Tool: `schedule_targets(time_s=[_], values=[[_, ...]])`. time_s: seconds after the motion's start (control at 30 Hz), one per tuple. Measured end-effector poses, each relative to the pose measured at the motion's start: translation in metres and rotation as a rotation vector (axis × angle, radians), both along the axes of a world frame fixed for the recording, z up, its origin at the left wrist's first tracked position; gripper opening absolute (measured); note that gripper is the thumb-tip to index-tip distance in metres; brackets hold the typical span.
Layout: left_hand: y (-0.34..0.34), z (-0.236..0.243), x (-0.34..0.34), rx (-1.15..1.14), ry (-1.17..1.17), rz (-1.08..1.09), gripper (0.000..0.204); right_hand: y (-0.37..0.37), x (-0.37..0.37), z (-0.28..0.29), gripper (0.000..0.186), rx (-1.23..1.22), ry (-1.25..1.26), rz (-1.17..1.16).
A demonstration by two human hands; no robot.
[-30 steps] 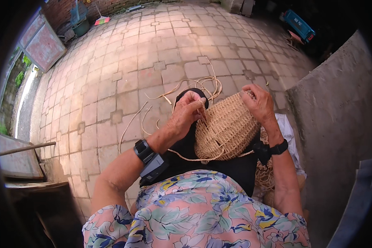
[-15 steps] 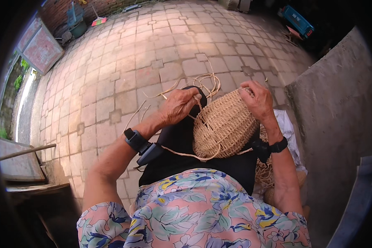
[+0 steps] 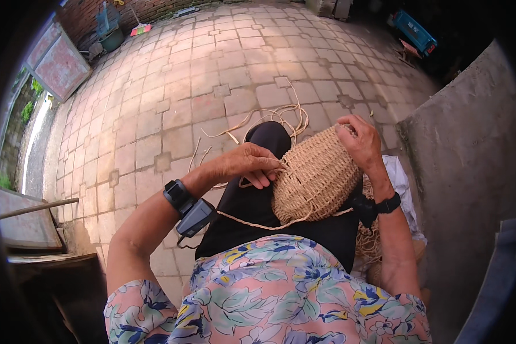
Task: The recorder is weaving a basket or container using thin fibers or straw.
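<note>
A tan woven straw basket (image 3: 317, 179) lies tilted across my lap on dark trousers. My right hand (image 3: 362, 144) is closed over the basket's far right edge, its fingertips curled over the rim and partly hidden. At the basket's left side, my left hand (image 3: 252, 163) pinches with thumb and forefinger where a strand meets the weave; the other fingers hang lower. What lies between those fingertips is too small to see clearly, but looks like a straw strand. A twisted straw cord (image 3: 258, 222) trails from the basket's near end across my lap.
Loose straw strands (image 3: 295, 117) spread over the paving beyond my knee. By my right side lie a heap of straw cord (image 3: 368, 243) and a white sack (image 3: 400, 186), next to a grey concrete wall (image 3: 464, 143). A wooden stick (image 3: 40, 209) juts in at left.
My left hand has come down from above the basket's left side to touch the weave, its lower fingers loosening. My right hand keeps its hold on the edge.
</note>
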State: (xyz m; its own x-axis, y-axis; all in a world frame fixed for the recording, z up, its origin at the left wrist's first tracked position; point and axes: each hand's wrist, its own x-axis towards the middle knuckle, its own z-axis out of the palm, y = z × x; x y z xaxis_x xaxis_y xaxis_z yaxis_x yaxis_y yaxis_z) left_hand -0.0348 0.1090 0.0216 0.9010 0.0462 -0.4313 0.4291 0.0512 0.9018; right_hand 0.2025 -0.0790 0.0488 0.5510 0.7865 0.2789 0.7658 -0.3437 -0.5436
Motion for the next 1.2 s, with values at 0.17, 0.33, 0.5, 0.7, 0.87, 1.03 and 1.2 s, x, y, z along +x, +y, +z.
schedule_targets(time_s=[0.17, 0.33, 0.5, 0.7, 0.87, 1.03, 1.2], values=[[-0.009, -0.002, 0.008, 0.275, 0.014, 0.008, 0.024, 0.000, 0.001, -0.001, 0.026, 0.013, -0.034, 0.004], [0.018, -0.026, 0.007, 1.366, -0.231, 0.181, 0.018, 0.001, 0.000, -0.003, 0.025, 0.036, -0.055, -0.003], [0.043, -0.014, -0.003, 1.446, -0.268, 0.219, 0.011, -0.001, 0.004, -0.007, 0.023, 0.031, -0.058, -0.012], [-0.016, -0.008, -0.013, 1.332, -0.717, 0.128, 0.021, 0.000, 0.002, -0.004, 0.024, 0.021, -0.064, 0.003], [-0.026, -0.019, -0.001, 1.334, -0.775, 0.143, 0.017, 0.001, -0.001, -0.003, 0.025, 0.024, -0.057, 0.001], [-0.019, -0.015, 0.001, 1.413, -0.741, 0.071, 0.009, -0.001, 0.000, -0.004, 0.025, 0.031, -0.034, -0.001], [0.099, -0.038, -0.029, 1.671, -0.278, 0.517, 0.005, 0.001, -0.001, -0.003, 0.025, -0.001, -0.060, -0.011]])
